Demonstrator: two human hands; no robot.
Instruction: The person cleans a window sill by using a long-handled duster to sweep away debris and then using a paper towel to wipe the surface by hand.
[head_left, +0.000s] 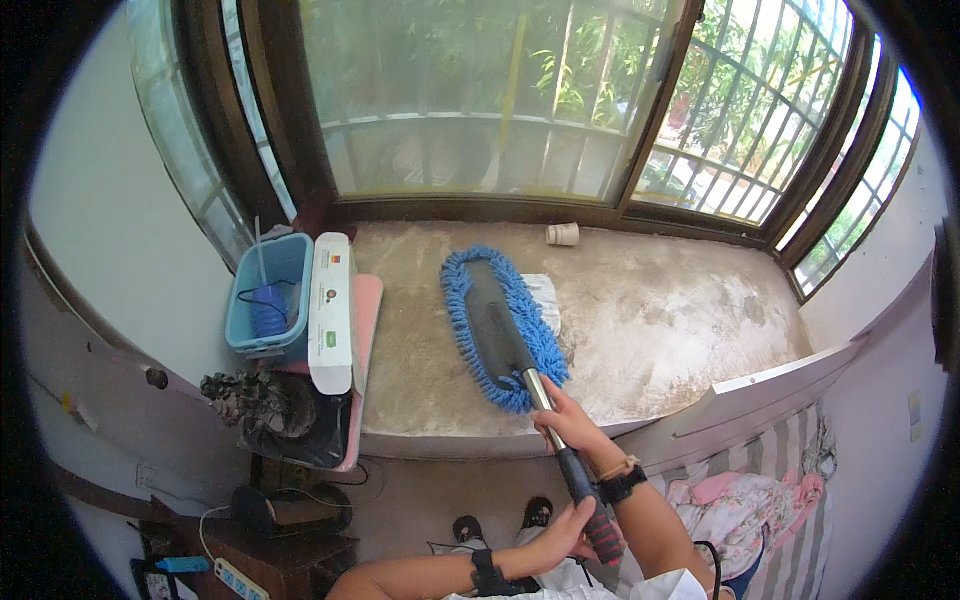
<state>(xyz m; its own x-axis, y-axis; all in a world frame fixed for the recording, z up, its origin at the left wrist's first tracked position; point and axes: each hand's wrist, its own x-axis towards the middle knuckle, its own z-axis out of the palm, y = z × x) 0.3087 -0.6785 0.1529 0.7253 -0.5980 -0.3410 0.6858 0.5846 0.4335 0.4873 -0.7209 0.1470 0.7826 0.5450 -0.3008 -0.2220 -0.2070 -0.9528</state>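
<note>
A blue microfiber duster mop (491, 322) with a grey backing lies over the concrete window ledge (660, 337), partly over a folded white cloth (546, 300). Its metal and black handle slants down toward me. My right hand (571, 421) grips the metal part of the handle close to the mop head. Lower down, my left hand (566, 534) is closed around the black and red foam grip. Part of each hand's fingers is hidden by the handle. A paper cup (562, 235) lies on its side by the window frame.
At left stand a blue plastic bin (268, 345), a long white box (331, 315) and a black plastic bag (330, 420) on a pink surface. Below are a dark wooden cabinet (262, 559) and a power strip (238, 580). A bed with striped bedding (795, 525) is at right.
</note>
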